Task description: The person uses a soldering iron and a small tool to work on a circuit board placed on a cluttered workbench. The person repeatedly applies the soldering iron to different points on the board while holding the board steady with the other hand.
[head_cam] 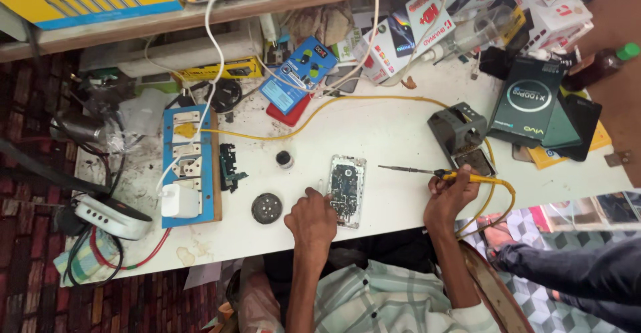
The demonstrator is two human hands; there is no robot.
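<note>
Left hand (311, 218) steadying opened phone (346, 190) on desk (387, 132); right hand (449, 196) gripping soldering iron (427, 171) (tip hovering off board, soldering not begun).

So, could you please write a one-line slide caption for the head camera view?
Left hand steadies an opened phone on a white workbench; right hand holds a yellow soldering iron.

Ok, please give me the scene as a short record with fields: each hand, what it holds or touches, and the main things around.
surface: white table
left hand: fingers rest on the opened phone
right hand: grips the soldering iron, tip pointing at the phone, not touching it
iron cable: yellow cable
iron stand: behind the right hand
left of phone: round tin, circuit part, blue socket board
far right: another person's sleeve
</note>
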